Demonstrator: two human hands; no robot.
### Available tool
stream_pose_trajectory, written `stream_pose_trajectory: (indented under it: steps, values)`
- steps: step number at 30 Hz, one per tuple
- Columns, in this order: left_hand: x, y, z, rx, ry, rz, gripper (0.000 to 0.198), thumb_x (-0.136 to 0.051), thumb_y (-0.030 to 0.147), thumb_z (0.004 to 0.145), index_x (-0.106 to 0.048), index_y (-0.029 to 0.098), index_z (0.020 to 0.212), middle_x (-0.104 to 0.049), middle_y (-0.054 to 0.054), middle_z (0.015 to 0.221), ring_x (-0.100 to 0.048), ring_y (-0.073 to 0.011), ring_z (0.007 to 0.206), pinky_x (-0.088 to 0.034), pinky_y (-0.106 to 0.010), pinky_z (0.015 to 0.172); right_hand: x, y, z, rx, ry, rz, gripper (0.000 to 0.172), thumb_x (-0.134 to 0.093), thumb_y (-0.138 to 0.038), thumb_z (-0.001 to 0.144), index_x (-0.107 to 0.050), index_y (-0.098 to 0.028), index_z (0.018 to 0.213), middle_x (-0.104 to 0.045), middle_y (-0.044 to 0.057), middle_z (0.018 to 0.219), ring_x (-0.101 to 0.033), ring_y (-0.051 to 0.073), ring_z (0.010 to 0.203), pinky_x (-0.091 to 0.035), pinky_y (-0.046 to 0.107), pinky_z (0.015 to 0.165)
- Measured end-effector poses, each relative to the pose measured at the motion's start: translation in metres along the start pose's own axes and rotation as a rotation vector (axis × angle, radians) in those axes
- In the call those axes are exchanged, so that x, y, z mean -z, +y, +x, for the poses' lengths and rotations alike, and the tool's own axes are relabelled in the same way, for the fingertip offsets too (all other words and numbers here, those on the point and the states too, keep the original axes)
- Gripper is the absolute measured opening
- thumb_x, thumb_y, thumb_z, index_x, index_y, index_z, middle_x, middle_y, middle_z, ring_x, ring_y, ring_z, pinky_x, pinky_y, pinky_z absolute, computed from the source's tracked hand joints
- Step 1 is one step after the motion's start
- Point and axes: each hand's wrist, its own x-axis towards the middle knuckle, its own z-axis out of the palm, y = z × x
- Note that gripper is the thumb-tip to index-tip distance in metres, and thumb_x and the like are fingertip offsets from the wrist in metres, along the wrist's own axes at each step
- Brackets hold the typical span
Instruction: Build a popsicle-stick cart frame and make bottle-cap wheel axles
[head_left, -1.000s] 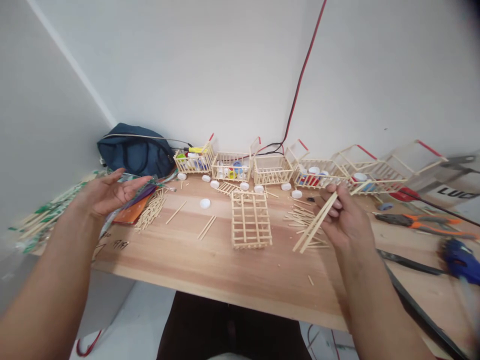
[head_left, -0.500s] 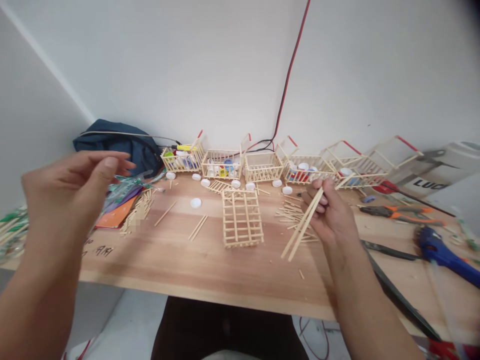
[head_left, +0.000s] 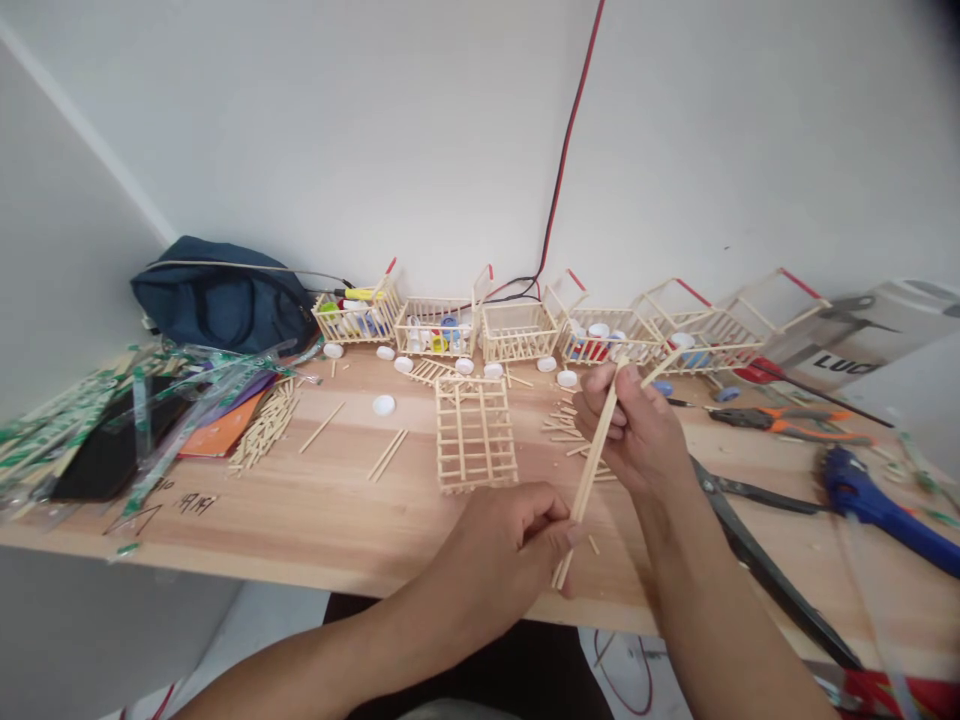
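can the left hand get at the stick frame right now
Probably yes: the left hand is close to the near edge of the frame, nothing visible between, though it grips long sticks.

On my screen I see a dark blue bag (head_left: pixel 225 300) slumped near the pale wall (head_left: pixel 337 130), a red-and-black cable (head_left: pixel 571 130) hanging down it, and, toward my right, orange-handled pliers (head_left: pixel 784 421) lying near a blue tool (head_left: pixel 874 510).

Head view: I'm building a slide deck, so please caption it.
Left hand and right hand grip thin sticks over a wooden table, stick carts lined up behind.
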Motion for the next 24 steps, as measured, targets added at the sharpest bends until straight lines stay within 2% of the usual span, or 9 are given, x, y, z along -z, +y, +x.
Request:
stream_pose_trajectory:
  steps: [4,7,10,12,14,16,18,21,24]
  values:
    - [0.005,-0.002,-0.014,-0.083,0.088,0.201,0.029,-0.045,0.023,0.093,-0.053,0.018,0.066,-0.057,0.004,0.061,-0.055,-0.0090,0.061,-0.036,-0.021,0.061,0.001,0.003,-0.001,0.041,0.022,-0.042,0.033,-0.064,-0.050,0.086,-0.068,-0.018,0.080,-0.023,-0.008,0.054,-0.017,0.006,0.045,-0.018,0.016,0.039]
    - [0.020,-0.004,-0.029,-0.069,0.153,0.320,0.027,-0.043,0.025,0.093,-0.055,0.019,0.069,-0.058,0.005,0.060,-0.054,-0.0092,0.058,-0.035,-0.021,0.057,0.006,-0.002,0.001,0.090,0.083,0.015,0.033,-0.070,-0.048,0.082,-0.063,-0.018,0.071,-0.022,-0.008,0.054,-0.019,0.006,0.044,-0.021,0.014,0.037]
    - [0.056,-0.012,-0.044,0.014,0.343,0.410,0.030,-0.044,0.031,0.092,-0.056,0.020,0.067,-0.059,0.005,0.058,-0.051,-0.0095,0.050,-0.033,-0.022,0.052,0.014,-0.011,0.004,0.123,0.135,0.142,0.037,-0.075,-0.043,0.078,-0.054,-0.017,0.061,-0.021,-0.008,0.053,-0.016,0.005,0.043,-0.023,0.013,0.036]
    - [0.091,-0.022,-0.050,0.045,0.549,0.507,0.032,-0.045,0.037,0.091,-0.054,0.020,0.066,-0.058,0.004,0.056,-0.050,-0.0112,0.050,-0.033,-0.023,0.053,0.018,-0.015,0.005,0.124,0.158,0.212,0.039,-0.076,-0.039,0.078,-0.050,-0.017,0.059,-0.020,-0.009,0.052,-0.015,0.005,0.042,-0.023,0.014,0.035]
    - [0.127,-0.036,-0.052,0.128,0.680,0.671,0.035,-0.044,0.041,0.090,-0.052,0.020,0.063,-0.055,0.003,0.053,-0.049,-0.0131,0.050,-0.033,-0.025,0.056,0.021,-0.017,0.006,0.114,0.165,0.240,0.039,-0.075,-0.037,0.080,-0.049,-0.017,0.059,-0.020,-0.009,0.052,-0.016,0.005,0.042,-0.023,0.014,0.034]
    - [0.156,-0.051,-0.051,0.229,0.711,0.880,0.034,-0.042,0.040,0.089,-0.049,0.020,0.063,-0.055,0.000,0.055,-0.051,-0.0159,0.055,-0.031,-0.027,0.057,0.021,-0.016,0.006,0.098,0.158,0.239,0.038,-0.073,-0.038,0.082,-0.048,-0.018,0.060,-0.020,-0.009,0.051,-0.017,0.005,0.041,-0.023,0.014,0.034]
    - [0.172,-0.064,-0.049,0.349,0.687,1.007,0.032,-0.041,0.040,0.088,-0.051,0.020,0.065,-0.060,-0.004,0.062,-0.054,-0.0194,0.062,-0.028,-0.027,0.056,0.020,-0.014,0.005,0.074,0.157,0.228,0.038,-0.071,-0.039,0.083,-0.049,-0.018,0.061,-0.020,-0.009,0.051,-0.018,0.005,0.041,-0.025,0.015,0.034]
    - [0.172,-0.077,-0.046,0.456,0.596,1.063,0.037,-0.037,0.043,0.090,-0.055,0.020,0.068,-0.066,-0.008,0.073,-0.059,-0.0232,0.070,-0.029,-0.028,0.056,0.019,-0.012,0.006,0.059,0.170,0.219,0.037,-0.070,-0.039,0.084,-0.049,-0.018,0.062,-0.020,-0.009,0.052,-0.017,0.006,0.041,-0.026,0.015,0.034]
    - [0.164,-0.083,-0.044,0.486,0.567,1.113,0.042,-0.034,0.048,0.091,-0.059,0.020,0.071,-0.069,-0.011,0.076,-0.063,-0.0269,0.075,-0.029,-0.028,0.055,0.021,-0.012,0.007,0.069,0.177,0.188,0.036,-0.069,-0.040,0.085,-0.049,-0.019,0.062,-0.019,-0.009,0.053,-0.015,0.006,0.041,-0.026,0.015,0.034]
